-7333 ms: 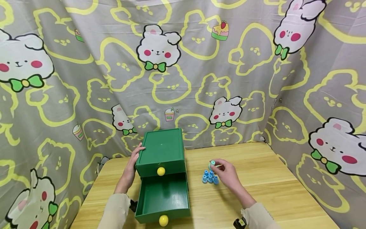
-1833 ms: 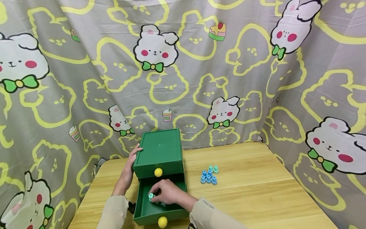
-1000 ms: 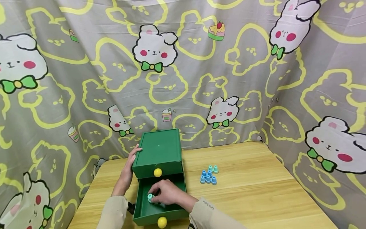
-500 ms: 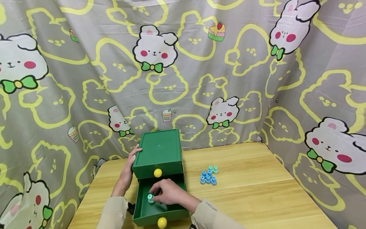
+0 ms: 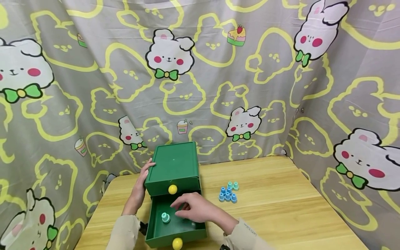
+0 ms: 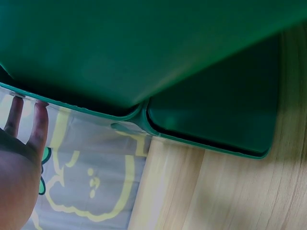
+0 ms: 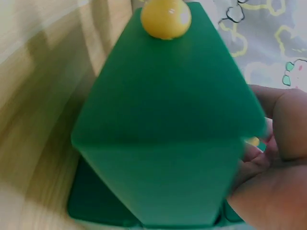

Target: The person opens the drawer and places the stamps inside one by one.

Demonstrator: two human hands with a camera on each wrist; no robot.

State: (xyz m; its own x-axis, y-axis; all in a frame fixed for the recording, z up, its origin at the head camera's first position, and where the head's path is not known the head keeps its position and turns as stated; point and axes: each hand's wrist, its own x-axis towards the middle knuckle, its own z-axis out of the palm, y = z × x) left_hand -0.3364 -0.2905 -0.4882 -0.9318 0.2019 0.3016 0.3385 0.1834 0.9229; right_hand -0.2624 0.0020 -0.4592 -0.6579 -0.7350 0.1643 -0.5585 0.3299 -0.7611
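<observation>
A green two-drawer cabinet [image 5: 173,161] stands on the table, its lower drawer [image 5: 184,236] pulled out. My left hand [image 5: 139,187] rests against the cabinet's left side; the left wrist view shows two straight fingertips touching its edge. In the drawer's left part, a small mint-green stepped plastic piece [image 5: 165,217] stands upright. Over the drawer, to the right of that piece and apart from it, is my right hand [image 5: 195,207], thumb and fingers spread and holding nothing. From the right wrist camera, the drawer front [image 7: 168,86] hides part of this hand.
Right of the cabinet stand several blue pieces [image 5: 227,196] of the same shape, with two mint-green pieces [image 5: 235,186] behind them. Yellow round knobs [image 5: 177,243] stick out from both drawer fronts. A patterned curtain [image 5: 200,86] hangs behind the wooden table [image 5: 281,208].
My right hand carried a mint-green piece from the table group into the open drawer, let it go there and drew back to the right. The left hand has stayed on the cabinet.
</observation>
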